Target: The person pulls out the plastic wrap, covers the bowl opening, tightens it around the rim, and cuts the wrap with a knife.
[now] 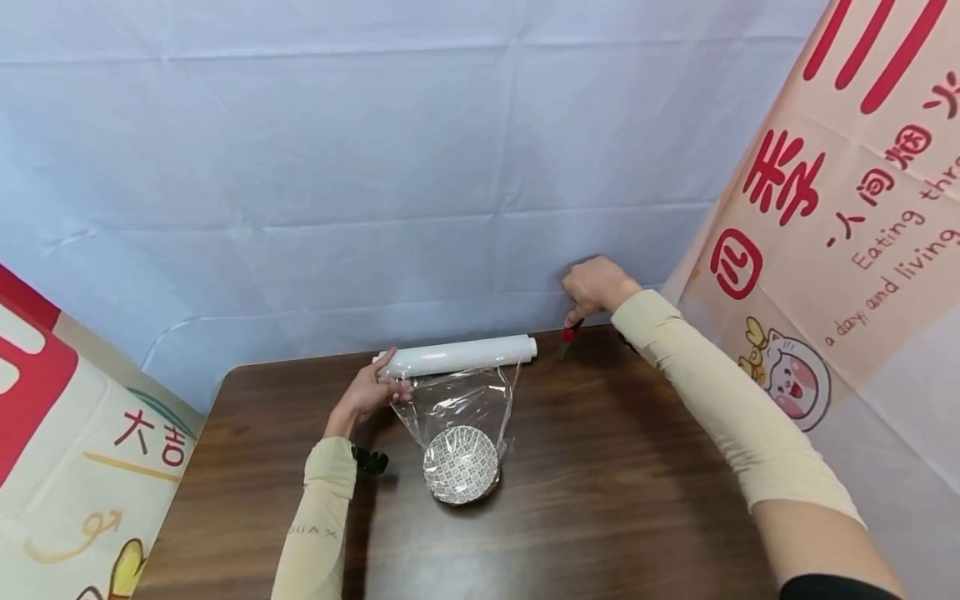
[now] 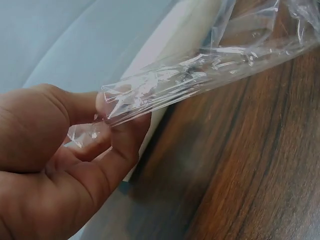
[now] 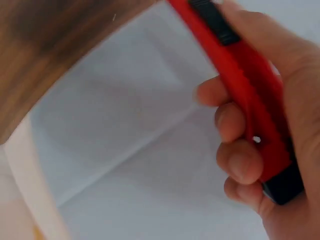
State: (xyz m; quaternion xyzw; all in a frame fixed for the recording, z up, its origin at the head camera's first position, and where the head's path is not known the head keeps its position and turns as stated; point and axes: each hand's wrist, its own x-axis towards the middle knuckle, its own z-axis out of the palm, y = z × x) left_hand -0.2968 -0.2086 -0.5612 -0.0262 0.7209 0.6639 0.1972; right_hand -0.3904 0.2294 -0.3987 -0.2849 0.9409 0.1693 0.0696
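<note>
A white roll of cling film (image 1: 461,356) lies along the back edge of the table. From it a clear sheet of film (image 1: 467,402) stretches down over a round patterned bowl (image 1: 460,467). My left hand (image 1: 366,393) is at the roll's left end. Its thumb and fingers pinch the gathered film edge (image 2: 170,80) in the left wrist view. To the right of the roll, my right hand (image 1: 597,285) grips a red utility knife (image 3: 247,85) with a black slider and black end. The knife's tip points down toward the tabletop in the head view.
The dark wood table (image 1: 600,483) has its back edge near a pale cloth backdrop (image 1: 337,167). Printed banners (image 1: 862,275) hang at the right and left sides. A black wrist strap part (image 1: 370,461) shows beside the left sleeve.
</note>
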